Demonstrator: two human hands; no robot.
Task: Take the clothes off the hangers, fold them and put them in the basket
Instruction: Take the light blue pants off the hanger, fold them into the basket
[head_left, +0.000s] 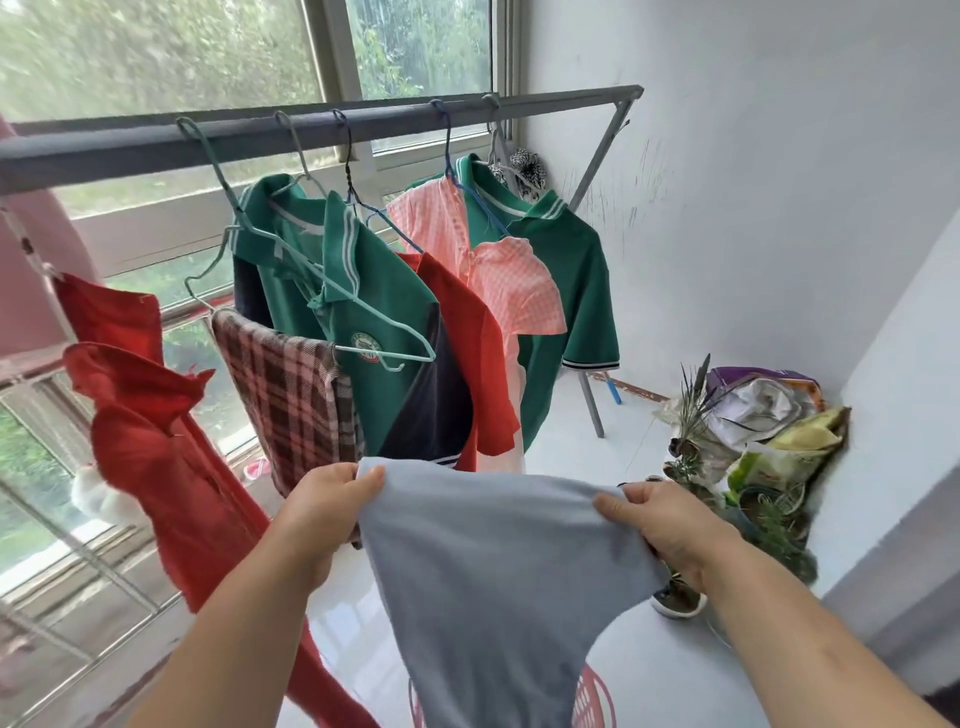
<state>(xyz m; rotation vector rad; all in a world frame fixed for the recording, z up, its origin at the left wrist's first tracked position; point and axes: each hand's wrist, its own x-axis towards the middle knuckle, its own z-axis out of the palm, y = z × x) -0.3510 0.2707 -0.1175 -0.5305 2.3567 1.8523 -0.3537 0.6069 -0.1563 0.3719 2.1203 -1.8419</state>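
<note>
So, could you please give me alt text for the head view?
The left hand and right hand each pinch a top corner of a grey-blue garment, held spread over a pink basket. Behind, green polo shirts and a pink checked garment hang on a rail.

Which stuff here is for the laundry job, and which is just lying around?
For the job: pale blue cloth gripped by the left hand and right hand; green polo shirts, pink checked shirt and red shirt hanging on the grey metal rail; pink plastic basket.
Just lying about: potted green plants, crumpled bags, dark shoe.
</note>
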